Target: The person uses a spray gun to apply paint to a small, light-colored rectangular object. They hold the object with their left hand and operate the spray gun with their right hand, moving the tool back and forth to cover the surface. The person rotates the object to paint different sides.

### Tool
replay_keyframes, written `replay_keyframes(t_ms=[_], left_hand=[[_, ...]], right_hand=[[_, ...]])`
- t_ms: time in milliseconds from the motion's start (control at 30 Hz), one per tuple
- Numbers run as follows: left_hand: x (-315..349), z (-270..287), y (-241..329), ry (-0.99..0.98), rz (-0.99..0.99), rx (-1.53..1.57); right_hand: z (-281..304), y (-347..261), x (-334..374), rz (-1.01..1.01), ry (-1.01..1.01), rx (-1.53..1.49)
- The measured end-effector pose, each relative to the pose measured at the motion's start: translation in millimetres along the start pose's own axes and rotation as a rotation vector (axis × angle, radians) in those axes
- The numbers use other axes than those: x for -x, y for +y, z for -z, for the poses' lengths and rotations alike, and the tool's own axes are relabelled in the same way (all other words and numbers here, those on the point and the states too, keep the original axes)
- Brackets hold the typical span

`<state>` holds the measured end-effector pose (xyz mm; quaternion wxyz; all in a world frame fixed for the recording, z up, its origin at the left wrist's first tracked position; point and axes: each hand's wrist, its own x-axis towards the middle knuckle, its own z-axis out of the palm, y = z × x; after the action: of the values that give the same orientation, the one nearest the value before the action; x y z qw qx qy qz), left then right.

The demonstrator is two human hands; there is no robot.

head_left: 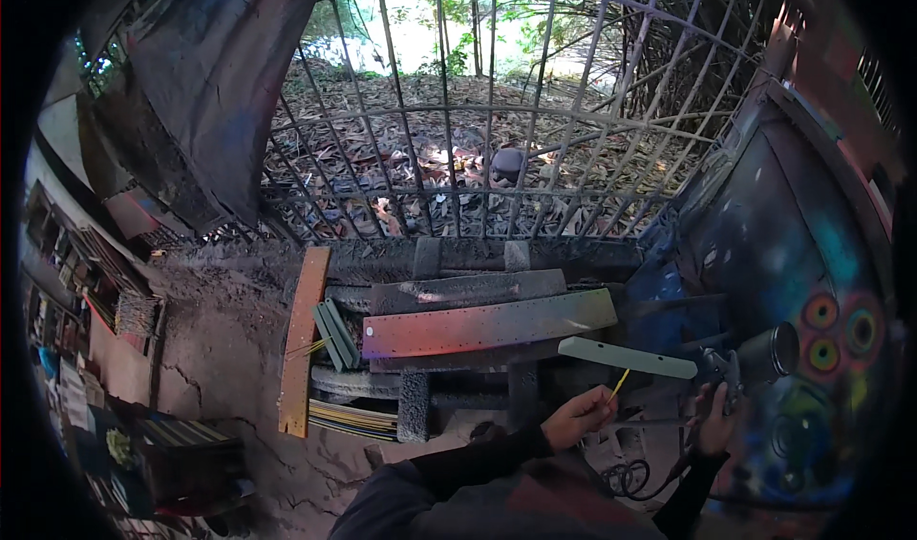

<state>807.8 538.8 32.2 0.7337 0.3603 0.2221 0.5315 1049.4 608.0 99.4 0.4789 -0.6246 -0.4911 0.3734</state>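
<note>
My left hand (581,418) pinches a thin yellow stick (620,384). At the stick's upper end sits a pale grey-green bar (626,358) with a few dark holes, held up off the bench. My right hand (716,423) is wrapped round a spray gun (718,363), whose metal cup (783,350) points to the right. The gun's front is close to the bar's right end; whether they touch, I cannot tell. Left of the bar lies a long board (487,325), coloured pink to orange and dotted with small holes.
Several darker green bars (336,336) with thin yellow sticks lie beside an orange board (304,349) on the dark, paint-crusted rack (414,406). A hose (626,481) coils below my hands. Metal grating (444,110) stands behind; a paint-spattered panel (783,225) rises at right.
</note>
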Motion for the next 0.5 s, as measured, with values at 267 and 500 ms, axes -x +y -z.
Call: replay_keyframes(t_ms=[267,500], left_hand=[[33,15,13,0.065,-0.005,0.074],[53,25,15,0.081,-0.041,-0.030]], right_hand=[[-16,-29,18,-0.021,0.083,0.011],[-24,-32,21,-0.054,0.005,-0.028]])
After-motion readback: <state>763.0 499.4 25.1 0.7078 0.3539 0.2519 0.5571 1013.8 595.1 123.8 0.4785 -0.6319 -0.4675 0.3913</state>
